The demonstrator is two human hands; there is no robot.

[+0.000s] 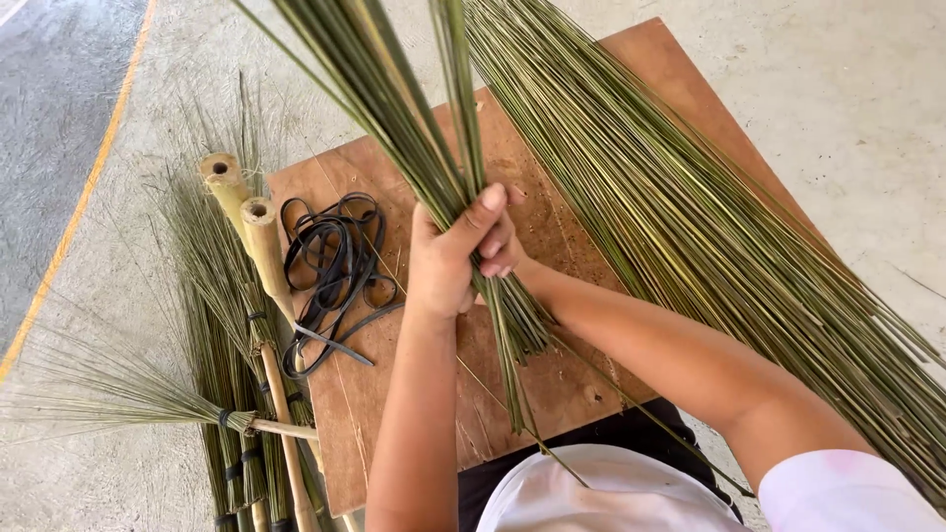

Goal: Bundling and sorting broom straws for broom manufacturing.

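My left hand (448, 258) is closed around a bundle of thin green palm sticks (409, 128), held upright over a brown wooden board (394, 414). The sticks' cut ends hang below my fist toward my lap. My right hand (505, 246) sits just behind the left one, fingers curled against the same bundle. A much larger loose pile of green sticks (690, 217) lies across the board's right half and runs off its edge.
A tangle of black rubber bands (330, 266) lies on the board's left part. On the concrete floor to the left lie two bamboo handles (251, 222) and several finished stick brooms (148, 394). An orange painted line (74, 212) crosses the floor.
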